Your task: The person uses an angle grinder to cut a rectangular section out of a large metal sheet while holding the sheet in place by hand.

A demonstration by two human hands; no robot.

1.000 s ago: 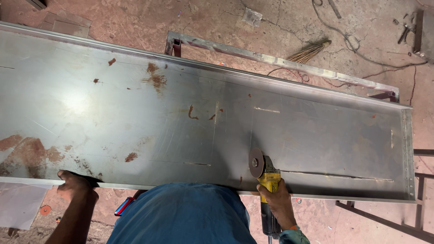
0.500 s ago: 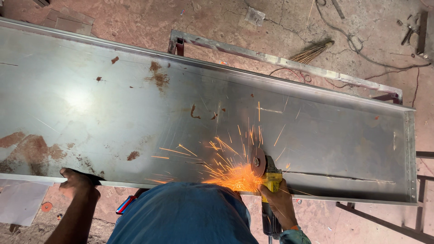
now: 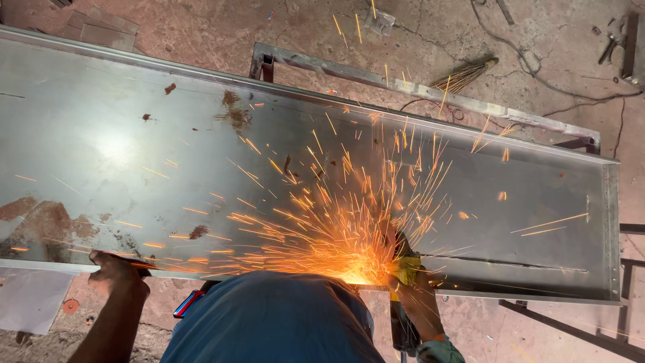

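Sparks (image 3: 336,232) had swelled since half a second before — from a small burst at the near edge into a wide orange fan that sprayed left and away across the panel, a few streaks reaching the floor beyond it. One second before there had been none at all, and the disc had shown bare. Both hands sat where they had been.

The right hand (image 3: 420,302) was wrapped shut around the grinder (image 3: 405,269), fingers curled on its body near the yellow guard. The tool's long axis ran roughly from the person's body away toward the panel, its head pointing forward and meeting the metal close to the near rim, right of the middle. The disc itself was lost in the glare, so I could not tell its tilt.

The left hand (image 3: 115,274) was clamped on the near rim of the panel, well left of the grinder, fingers hooked over the edge and the thumb hidden beneath.

The panel (image 3: 121,148) — a long, shallow steel tray with raised rims and rust patches — lay lengthwise from left to right, slanting slightly down toward the right, on a metal frame (image 3: 430,91) that showed beyond its far side. A thin dark line ran along the metal to the right of the grinder. A broom (image 3: 463,75) lay on the floor (image 3: 201,33) past the frame, a cable near it.
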